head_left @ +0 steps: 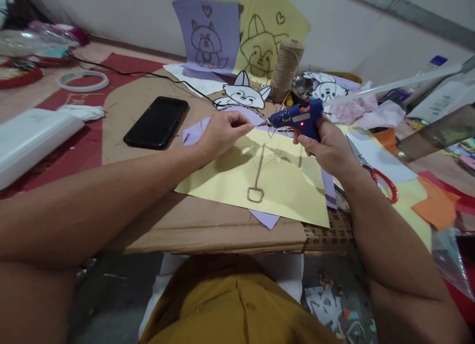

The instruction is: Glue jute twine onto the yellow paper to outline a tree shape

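My right hand (328, 145) grips a blue glue gun (297, 116), its small red light lit and its nozzle pointing left. Close to the nozzle tip, my left hand (225, 132) is closed with thumb and fingertips pinched; whatever it pinches is too small to make out. Beneath both hands lies a yellow sheet (289, 195) with a brown string line (260, 166) ending in a small square loop (255, 194). Thin strands show near the nozzle. Purple paper (264, 218) sticks out from under the yellow sheet.
A black phone (156, 122) lies left of the sheet, red-handled scissors (384, 184) to the right. Behind stand a twine spool (287, 69), a fox cutout (245, 94) and purple (206, 37) and yellow (260, 42) drawings. A white tape roll (83, 80) is at the left.
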Action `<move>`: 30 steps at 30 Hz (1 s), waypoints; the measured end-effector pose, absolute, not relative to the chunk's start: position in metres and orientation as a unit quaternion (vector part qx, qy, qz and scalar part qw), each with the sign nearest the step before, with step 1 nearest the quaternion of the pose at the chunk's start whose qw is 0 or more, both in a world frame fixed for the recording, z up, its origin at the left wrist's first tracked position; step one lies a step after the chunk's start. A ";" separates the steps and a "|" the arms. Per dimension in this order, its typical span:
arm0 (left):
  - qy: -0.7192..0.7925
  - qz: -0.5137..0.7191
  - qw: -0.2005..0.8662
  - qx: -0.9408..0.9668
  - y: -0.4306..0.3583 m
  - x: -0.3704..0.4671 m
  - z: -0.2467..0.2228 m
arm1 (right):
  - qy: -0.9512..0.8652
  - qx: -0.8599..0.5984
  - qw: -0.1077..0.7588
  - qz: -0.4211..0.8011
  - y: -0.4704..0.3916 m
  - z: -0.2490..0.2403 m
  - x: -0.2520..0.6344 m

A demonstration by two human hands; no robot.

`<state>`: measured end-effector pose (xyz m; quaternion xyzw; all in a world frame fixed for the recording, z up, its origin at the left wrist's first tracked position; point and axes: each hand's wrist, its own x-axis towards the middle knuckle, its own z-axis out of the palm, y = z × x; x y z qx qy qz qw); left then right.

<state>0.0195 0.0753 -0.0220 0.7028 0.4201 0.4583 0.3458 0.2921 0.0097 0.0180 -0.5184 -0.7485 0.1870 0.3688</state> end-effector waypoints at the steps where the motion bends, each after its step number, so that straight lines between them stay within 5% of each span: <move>1: 0.418 0.460 0.347 0.703 0.075 0.020 -0.022 | -0.748 -0.521 0.368 0.185 0.010 0.018 0.292; 30: 0.427 0.454 0.315 0.716 0.078 0.019 -0.026 | -0.752 -0.511 0.373 0.183 0.010 0.017 0.293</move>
